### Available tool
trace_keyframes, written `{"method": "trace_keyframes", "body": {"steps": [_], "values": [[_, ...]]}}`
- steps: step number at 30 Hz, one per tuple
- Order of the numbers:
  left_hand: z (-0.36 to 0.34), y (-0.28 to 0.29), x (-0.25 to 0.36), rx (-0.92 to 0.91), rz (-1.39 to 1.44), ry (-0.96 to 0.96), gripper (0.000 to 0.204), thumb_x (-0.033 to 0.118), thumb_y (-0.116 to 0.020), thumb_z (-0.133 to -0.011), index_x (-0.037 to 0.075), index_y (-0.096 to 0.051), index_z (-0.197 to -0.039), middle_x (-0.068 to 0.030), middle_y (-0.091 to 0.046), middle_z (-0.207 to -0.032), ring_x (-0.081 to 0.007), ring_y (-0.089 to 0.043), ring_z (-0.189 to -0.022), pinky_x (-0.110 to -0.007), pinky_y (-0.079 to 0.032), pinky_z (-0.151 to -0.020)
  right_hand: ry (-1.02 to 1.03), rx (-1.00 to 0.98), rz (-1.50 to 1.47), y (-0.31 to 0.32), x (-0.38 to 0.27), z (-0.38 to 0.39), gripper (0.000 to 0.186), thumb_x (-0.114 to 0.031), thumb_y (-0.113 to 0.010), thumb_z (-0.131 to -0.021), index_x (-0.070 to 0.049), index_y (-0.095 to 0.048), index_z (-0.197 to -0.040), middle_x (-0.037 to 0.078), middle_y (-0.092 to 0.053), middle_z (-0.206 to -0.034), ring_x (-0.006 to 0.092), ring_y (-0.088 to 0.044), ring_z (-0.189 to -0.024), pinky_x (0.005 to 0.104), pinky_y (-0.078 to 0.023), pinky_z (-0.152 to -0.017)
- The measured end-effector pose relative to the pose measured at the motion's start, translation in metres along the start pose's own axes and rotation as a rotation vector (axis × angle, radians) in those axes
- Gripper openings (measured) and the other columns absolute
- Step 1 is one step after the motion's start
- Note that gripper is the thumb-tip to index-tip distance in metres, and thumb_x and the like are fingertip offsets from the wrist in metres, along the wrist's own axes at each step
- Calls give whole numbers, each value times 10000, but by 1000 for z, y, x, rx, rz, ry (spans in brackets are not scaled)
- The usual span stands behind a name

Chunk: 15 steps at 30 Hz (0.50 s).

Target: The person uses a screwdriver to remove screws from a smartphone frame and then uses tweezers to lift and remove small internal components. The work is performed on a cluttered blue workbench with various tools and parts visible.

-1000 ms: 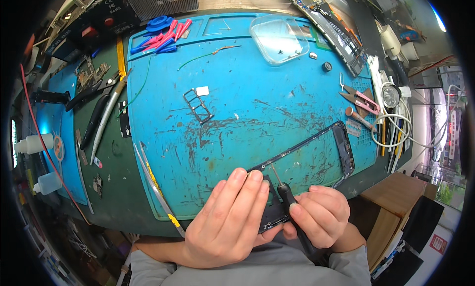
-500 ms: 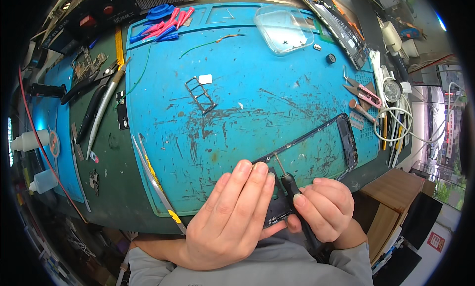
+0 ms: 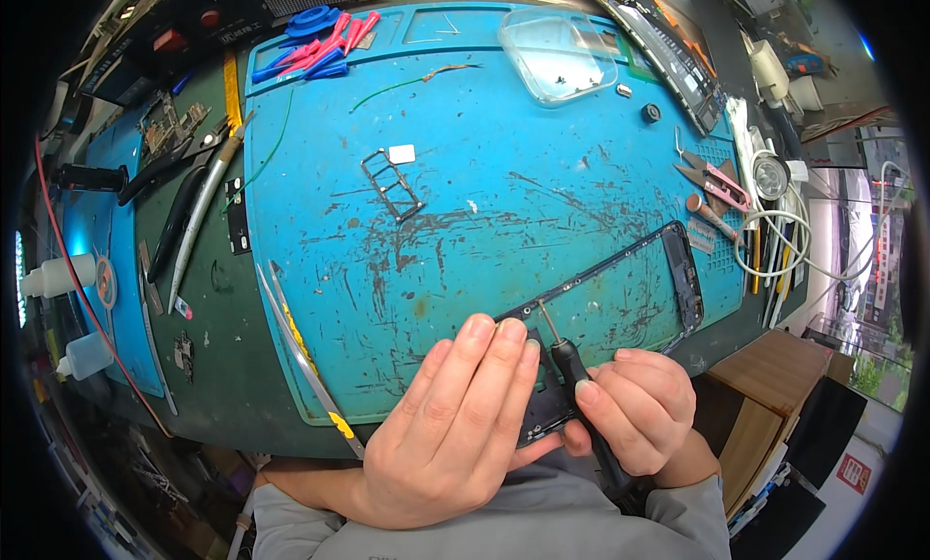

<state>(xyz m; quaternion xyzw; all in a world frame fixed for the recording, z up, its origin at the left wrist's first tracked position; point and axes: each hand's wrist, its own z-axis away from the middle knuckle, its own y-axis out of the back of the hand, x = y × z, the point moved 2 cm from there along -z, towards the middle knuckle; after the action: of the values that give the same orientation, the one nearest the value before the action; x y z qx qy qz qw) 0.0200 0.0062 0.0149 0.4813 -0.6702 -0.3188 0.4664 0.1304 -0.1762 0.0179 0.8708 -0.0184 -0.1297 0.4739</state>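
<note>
A black phone frame point(image 3: 687, 269) lies slanted over the mat's near right part. My left hand point(image 3: 455, 424) grips its lower left end, long fingers pressed together over it. My right hand point(image 3: 639, 415) is closed around a black screwdriver point(image 3: 568, 357); its thin metal shaft points up-left to the inner side of the frame's long rail, beside my left fingertips. Whether the tip touches a screw is too small to tell. A smaller frame-like part point(image 3: 376, 177) lies farther up the mat beside a white square piece point(image 3: 401, 153).
Curved tweezers point(image 3: 291, 327) lie along the blue mat's point(image 3: 513, 143) left edge. Pliers point(image 3: 179, 221) and bottles point(image 3: 60, 275) are at left. A clear container point(image 3: 552, 46), pink and blue suction tools point(image 3: 315, 51) and a phone board point(image 3: 659, 56) are at the back. Scissors point(image 3: 722, 187) and coiled cable point(image 3: 775, 240) are right.
The view has shifted, so the bench sits higher in the picture than a second ago. My hands, the screwdriver and the frame keep nearly the same arrangement.
</note>
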Motion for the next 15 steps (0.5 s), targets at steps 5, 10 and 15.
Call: {"method": "trace_keyframes", "body": {"steps": [5, 10, 15], "values": [[-1, 0, 1, -1, 0, 6, 626, 541, -718, -1000, -40, -786, -1219, -194, -749, -1290, -389, -712, -1241, -469, -630, -1003, -2, 6, 0, 0, 0, 0, 298, -317, -720, -1032, -51, -810, -1130, 60, -752, -1015, 188, -698, -935, 352, -651, -839], [0, 0, 0, -1, 4, 7, 623, 538, -721, -997, -41, -786, -1219, -194, -749, -1291, -388, -712, -1241, -468, -630, -1002, -4, -3, 1, 0, -1, 0, 300, -318, -717, -1035, -51, -810, -1133, 63, -751, -1024, 188, -696, -941, 353, -650, -844], [0, 0, 0, 2, 10, 6, 618, 532, -723, -997, -41, -786, -1219, -193, -749, -1291, -387, -712, -1242, -468, -631, -999, -6, -18, -1, 1, 0, -1, 299, -314, -715, -1038, -49, -809, -1137, 65, -749, -1029, 189, -695, -944, 355, -650, -846]]}}
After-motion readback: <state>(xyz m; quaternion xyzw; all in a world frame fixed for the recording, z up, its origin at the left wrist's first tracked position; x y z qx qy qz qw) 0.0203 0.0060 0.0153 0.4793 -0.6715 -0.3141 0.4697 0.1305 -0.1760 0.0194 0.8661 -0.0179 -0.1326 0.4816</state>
